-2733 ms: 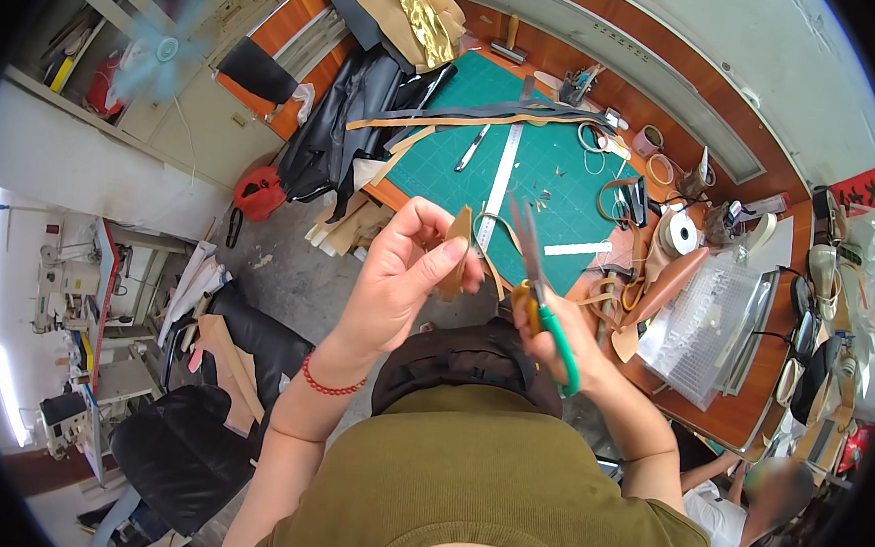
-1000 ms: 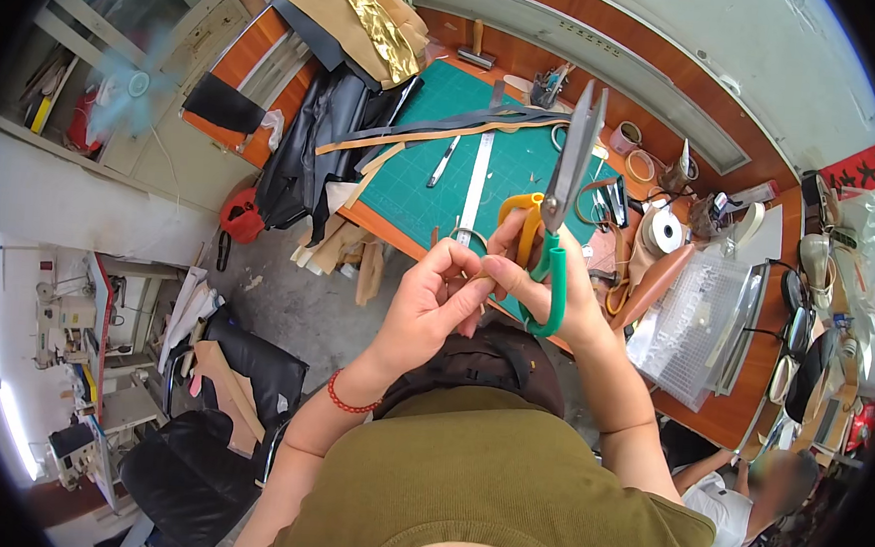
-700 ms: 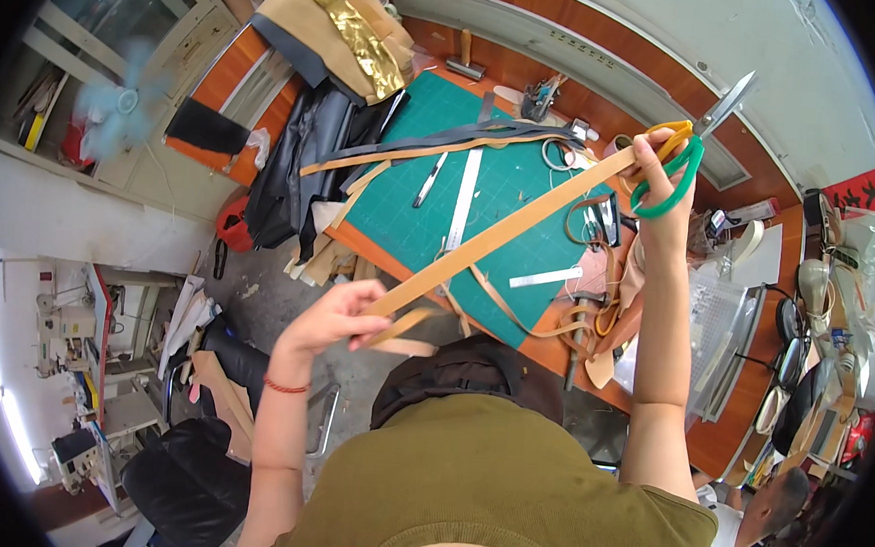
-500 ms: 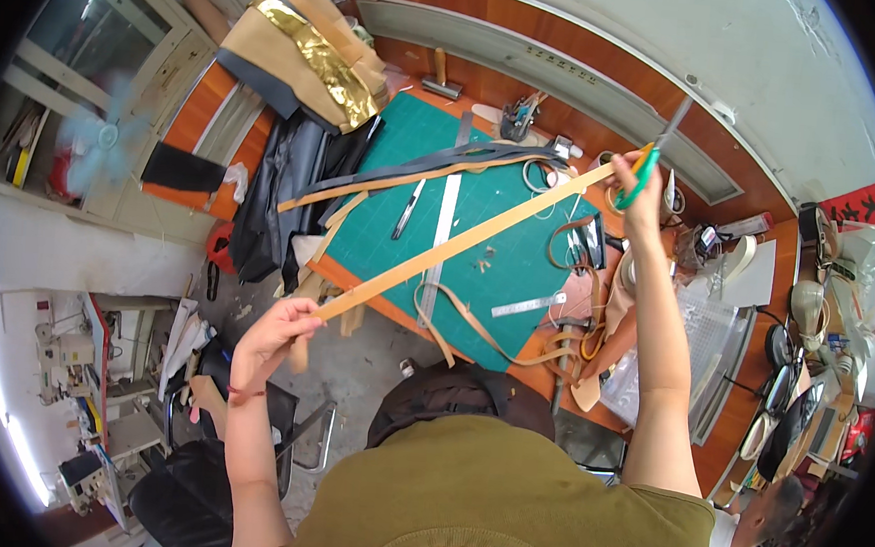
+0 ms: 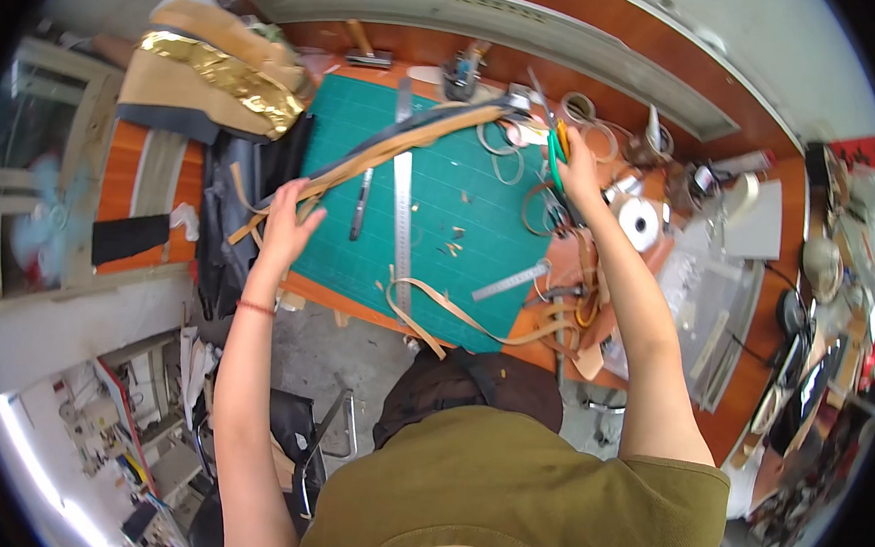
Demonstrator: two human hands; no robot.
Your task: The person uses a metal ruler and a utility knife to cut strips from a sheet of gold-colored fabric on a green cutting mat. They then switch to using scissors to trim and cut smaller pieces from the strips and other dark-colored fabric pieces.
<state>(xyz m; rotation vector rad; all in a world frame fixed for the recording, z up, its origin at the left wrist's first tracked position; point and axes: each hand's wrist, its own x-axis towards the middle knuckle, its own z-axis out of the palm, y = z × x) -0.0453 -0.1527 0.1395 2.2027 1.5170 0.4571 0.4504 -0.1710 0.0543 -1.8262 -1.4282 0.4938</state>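
My left hand [image 5: 286, 226] is at the left end of a bundle of long tan leather strips [image 5: 390, 150], its fingertips against them. The thumb stands apart from the fingers, which are not wrapped round anything. A dark grey strip [image 5: 398, 129] runs along the bundle across the green cutting mat [image 5: 480, 236]. In my right hand [image 5: 578, 170] is a pair of scissors [image 5: 555, 148] with green and orange handles, blades pointing up and away near the bundle's right end. Beneath the bundle lies a long steel ruler [image 5: 401, 211]; a black pen-shaped cutter [image 5: 361, 205] is left of it.
A short steel ruler [image 5: 510, 282] and a curled tan strip [image 5: 446, 304] lie near the mat's front right. Tape rolls [image 5: 578, 108] and a white spool [image 5: 641, 226] stand at right. Folded tan and gold material [image 5: 214, 74] is piled at far left.
The tan strip stretched between my hands has come down onto the other strips on the mat. My left hand has moved forward to the bundle's left end. The scissors stay in my right hand.
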